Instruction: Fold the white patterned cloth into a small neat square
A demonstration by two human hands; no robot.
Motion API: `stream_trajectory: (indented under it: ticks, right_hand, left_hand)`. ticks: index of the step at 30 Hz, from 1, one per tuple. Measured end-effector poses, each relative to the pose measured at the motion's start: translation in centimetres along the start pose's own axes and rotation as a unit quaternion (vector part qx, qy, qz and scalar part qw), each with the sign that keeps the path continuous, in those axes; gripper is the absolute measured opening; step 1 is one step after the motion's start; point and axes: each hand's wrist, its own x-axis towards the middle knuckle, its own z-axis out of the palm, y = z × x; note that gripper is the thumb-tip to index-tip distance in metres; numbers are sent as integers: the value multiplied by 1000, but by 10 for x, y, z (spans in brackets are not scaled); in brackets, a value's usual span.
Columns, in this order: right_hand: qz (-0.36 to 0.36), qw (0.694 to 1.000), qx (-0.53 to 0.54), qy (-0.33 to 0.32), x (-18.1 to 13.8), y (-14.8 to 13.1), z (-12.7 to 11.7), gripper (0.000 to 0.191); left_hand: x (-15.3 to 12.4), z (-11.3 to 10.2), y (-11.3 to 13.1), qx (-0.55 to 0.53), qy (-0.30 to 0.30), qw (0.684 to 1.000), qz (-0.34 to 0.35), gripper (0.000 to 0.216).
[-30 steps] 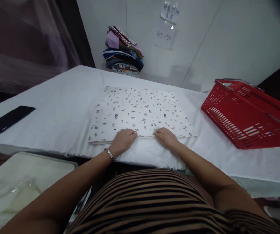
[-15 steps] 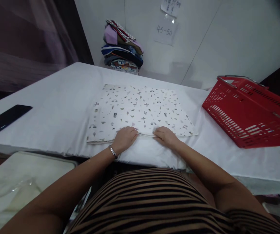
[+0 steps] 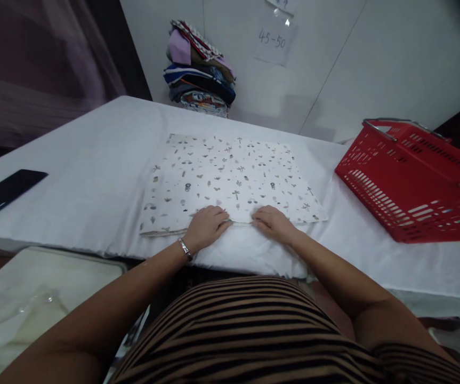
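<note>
The white-covered table carries a red basket to the right of the patterned cloth, a stack of folded clothes beyond the cloth by the wall, and a black phone far to its left. The cloth lies flat at the table's near middle. My left hand and right hand rest side by side on its near edge, fingers curled at the hem; I cannot tell whether they pinch it.

Only 1 view is given: the scene is seen from head height, angled forward and down, close over the white-covered counter toward the wall.
</note>
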Motion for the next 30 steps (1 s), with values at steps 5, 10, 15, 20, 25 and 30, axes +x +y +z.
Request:
stream_trajectory:
  ticks: [5,10,15,20,25,30]
  right_hand:
    - [1,1000,3,4,2,0,0,22]
    - [19,999,-30,-1,5,-3,2,25]
    - [28,997,-78,3,6,-4,5,27]
    - [17,995,-95,5,5,-1,8,27]
    - [9,995,-98,-1,3,-1,9,26]
    - [5,995,-104,3,5,-3,8,28]
  left_hand:
    - [4,2,0,-19,-4,1000,-8,27]
    - [3,5,0,-41,44,998,-11,21]
    - [3,7,1,-37,81,995,40,21]
    - [5,6,3,2,43,997,63,24]
    - [9,6,9,26,-8,998,58,20]
    - [18,11,17,46,-15,997,52,17]
